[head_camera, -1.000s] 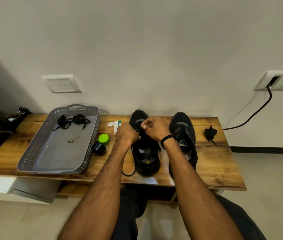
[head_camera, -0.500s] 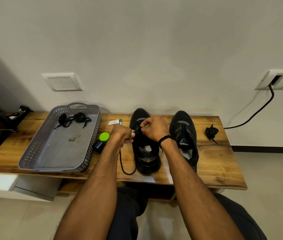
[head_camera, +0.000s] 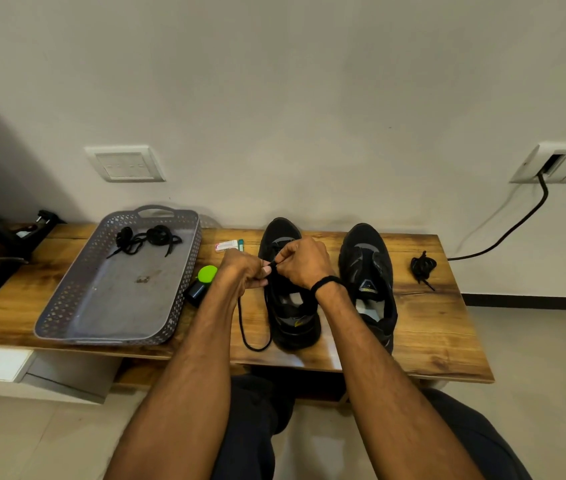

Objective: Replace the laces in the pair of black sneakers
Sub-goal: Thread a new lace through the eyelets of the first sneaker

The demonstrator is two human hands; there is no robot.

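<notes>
Both hands are working over one black sneaker (head_camera: 295, 323) standing on the wooden counter (head_camera: 430, 323): the left hand (head_camera: 240, 273) and right hand (head_camera: 304, 263) are each pinching the black lace (head_camera: 241, 317), its slack looping onto the counter. The second sneaker (head_camera: 366, 271) is standing just beside it, and spare laces (head_camera: 143, 239) are lying in the grey tray (head_camera: 111, 306).

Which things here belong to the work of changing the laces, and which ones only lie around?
Part of the job: left sneaker, right sneaker, black lace pinched by left hand and right hand, loose laces in the grey tray, coiled lace on the bench.
Lying about: green-capped container, small white packet, black cable, black stand.
</notes>
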